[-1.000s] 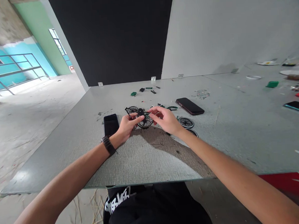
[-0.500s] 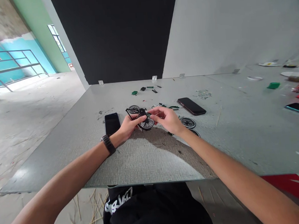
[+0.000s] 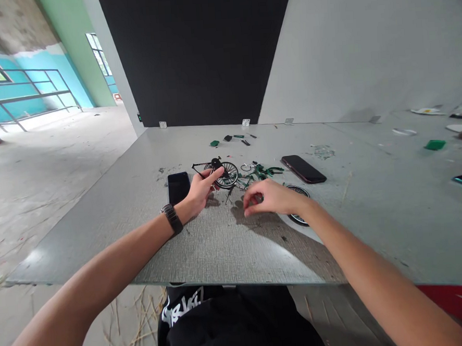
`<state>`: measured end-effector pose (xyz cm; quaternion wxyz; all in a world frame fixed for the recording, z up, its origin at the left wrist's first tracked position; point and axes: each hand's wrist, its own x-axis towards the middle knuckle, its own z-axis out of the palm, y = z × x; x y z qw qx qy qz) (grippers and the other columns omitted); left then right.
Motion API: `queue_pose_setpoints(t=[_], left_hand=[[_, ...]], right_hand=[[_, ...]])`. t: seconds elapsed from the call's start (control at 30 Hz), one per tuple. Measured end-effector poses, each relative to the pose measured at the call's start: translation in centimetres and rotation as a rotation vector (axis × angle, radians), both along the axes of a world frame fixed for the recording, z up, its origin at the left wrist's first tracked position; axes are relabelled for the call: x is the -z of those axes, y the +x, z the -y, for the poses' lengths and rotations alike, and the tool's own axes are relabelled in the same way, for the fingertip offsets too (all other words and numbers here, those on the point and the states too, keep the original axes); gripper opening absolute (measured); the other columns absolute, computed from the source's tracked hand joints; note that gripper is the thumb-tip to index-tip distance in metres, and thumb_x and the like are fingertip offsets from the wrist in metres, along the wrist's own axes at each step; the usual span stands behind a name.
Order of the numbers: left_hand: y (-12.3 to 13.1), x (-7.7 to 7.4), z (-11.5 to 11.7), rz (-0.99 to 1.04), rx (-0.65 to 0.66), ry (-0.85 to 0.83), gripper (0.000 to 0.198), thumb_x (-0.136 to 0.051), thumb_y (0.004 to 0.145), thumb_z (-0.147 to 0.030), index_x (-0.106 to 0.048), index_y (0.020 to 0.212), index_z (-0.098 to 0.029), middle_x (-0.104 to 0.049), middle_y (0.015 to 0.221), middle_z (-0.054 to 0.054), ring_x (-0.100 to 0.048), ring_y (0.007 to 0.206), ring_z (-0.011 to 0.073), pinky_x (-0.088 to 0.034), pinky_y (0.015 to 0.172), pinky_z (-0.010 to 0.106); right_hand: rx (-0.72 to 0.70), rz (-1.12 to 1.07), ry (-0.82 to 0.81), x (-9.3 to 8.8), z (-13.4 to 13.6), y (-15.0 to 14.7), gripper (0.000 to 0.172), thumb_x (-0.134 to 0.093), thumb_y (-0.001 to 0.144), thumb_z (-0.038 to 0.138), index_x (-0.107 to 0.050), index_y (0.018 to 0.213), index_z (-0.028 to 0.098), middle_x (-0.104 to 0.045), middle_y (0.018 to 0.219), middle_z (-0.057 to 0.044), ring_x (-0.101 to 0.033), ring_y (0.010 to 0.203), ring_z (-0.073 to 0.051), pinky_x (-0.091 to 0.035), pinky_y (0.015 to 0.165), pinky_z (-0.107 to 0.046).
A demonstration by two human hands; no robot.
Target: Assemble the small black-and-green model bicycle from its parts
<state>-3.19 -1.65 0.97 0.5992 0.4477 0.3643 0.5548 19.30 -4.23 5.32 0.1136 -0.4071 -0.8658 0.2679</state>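
Observation:
My left hand [image 3: 201,191] is closed on a small model bicycle assembly [image 3: 222,172], a black spoked wheel with a frame and handlebar attached, held just above the grey table [image 3: 227,241]. My right hand [image 3: 269,198] hovers low over the table to the right of it, fingers curled loosely and pointing left, with nothing visible in them. Green frame parts [image 3: 260,171] lie just beyond the right hand. Two loose spoked wheels [image 3: 298,218] lie partly hidden behind the right wrist.
A black phone [image 3: 178,186] lies left of my left hand and another phone [image 3: 303,169] lies to the right. Small green and black parts [image 3: 229,138] sit near the far edge. More items, including a green piece [image 3: 435,144], lie at far right.
My right hand let go of the wheel assembly and dropped lower to the right. My left hand lifted the assembly slightly. The view shifted, so things sit further right.

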Motion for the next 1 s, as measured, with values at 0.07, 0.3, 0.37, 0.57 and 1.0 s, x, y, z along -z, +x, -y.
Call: queue_pose_setpoints(t=[0.07,0.3,0.37,0.57,1.0], left_hand=[[0.0,-0.1,0.2,-0.008,-0.002,0.002,0.038,-0.085,0.069,-0.05,-0.067,0.076,-0.017,-0.061,0.072,0.001,-0.048,0.055,0.0076,-0.033,0.047,0.022],[0.0,-0.1,0.3,-0.007,0.009,0.014,0.038,-0.085,0.07,-0.049,-0.065,0.074,-0.016,-0.058,0.067,-0.002,-0.046,0.052,0.0058,-0.033,0.047,0.022],[0.0,-0.2,0.4,0.003,0.012,-0.002,0.038,-0.085,0.07,-0.049,-0.065,0.075,-0.017,-0.058,0.068,-0.001,-0.047,0.053,0.006,-0.033,0.047,0.022],[0.1,-0.5,0.4,0.019,0.007,0.028,0.037,-0.085,0.07,-0.046,-0.063,0.071,-0.016,-0.054,0.068,-0.002,-0.045,0.053,0.0054,-0.029,0.047,0.023],[0.0,0.4,-0.3,-0.077,-0.107,0.02,0.043,-0.082,0.07,-0.054,-0.059,0.071,-0.018,-0.04,0.052,-0.007,-0.034,0.045,0.006,-0.02,0.042,0.024]], right_hand=[[-0.09,0.081,-0.068,-0.3,0.5,-0.7,0.029,-0.084,0.072,0.049,-0.079,0.084,0.023,-0.068,0.077,-0.001,-0.059,0.071,-0.017,-0.041,0.064,-0.03],[-0.22,0.106,-0.034,-0.3,1.7,-2.6,0.009,-0.074,0.083,0.029,-0.076,0.078,0.023,-0.066,0.075,0.0,-0.057,0.07,-0.014,-0.042,0.068,-0.029],[-0.204,0.074,-0.02,-0.3,1.8,-2.6,0.01,-0.069,0.087,0.029,-0.073,0.08,0.022,-0.068,0.08,-0.001,-0.058,0.072,-0.015,-0.042,0.069,-0.03],[-0.017,-0.199,-0.027,-0.1,1.7,-2.2,0.013,-0.052,0.099,0.033,-0.058,0.094,0.023,-0.071,0.081,0.0,-0.062,0.074,-0.015,-0.045,0.072,-0.031],[0.111,-0.344,-0.04,1.4,1.1,-2.6,0.014,-0.062,0.09,0.027,-0.075,0.092,0.023,-0.077,0.082,-0.002,-0.07,0.072,-0.016,-0.054,0.067,-0.032]])
